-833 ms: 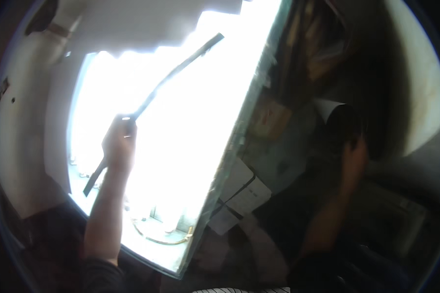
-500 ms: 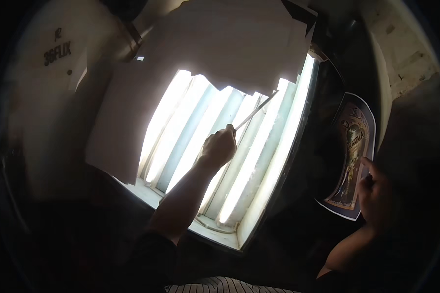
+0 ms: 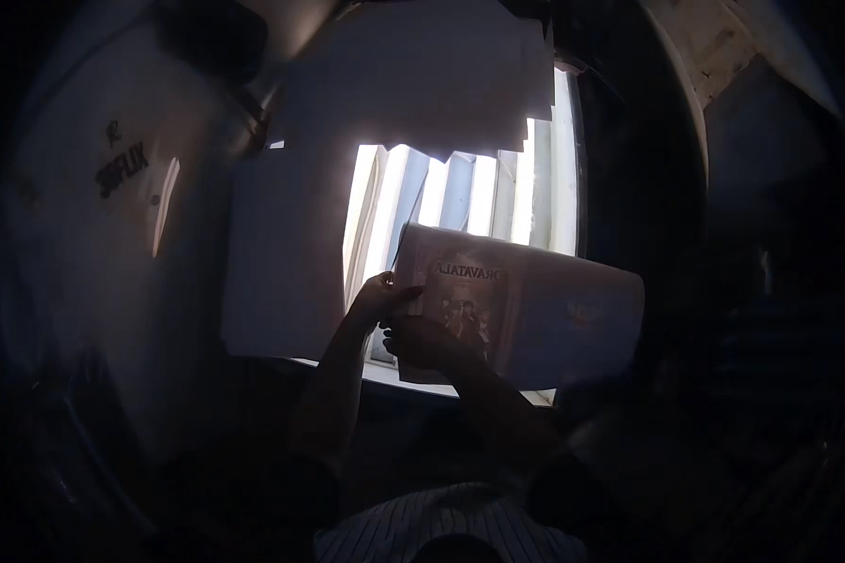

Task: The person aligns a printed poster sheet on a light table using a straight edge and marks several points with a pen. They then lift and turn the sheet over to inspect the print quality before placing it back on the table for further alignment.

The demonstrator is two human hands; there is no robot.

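From the left hand [image 3: 380, 298] and right hand [image 3: 424, 342], close together, a lit gap over the tubes [image 3: 482, 192] opens between 12 and 1 o'clock. The printed sheet [image 3: 573, 319] blocks 3 o'clock; pale paper [image 3: 282, 258] covers 10, and jagged-edged paper [image 3: 413, 80] closes 12 farther out.

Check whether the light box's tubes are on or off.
On: the tubes glow bright white beyond the printed sheet.
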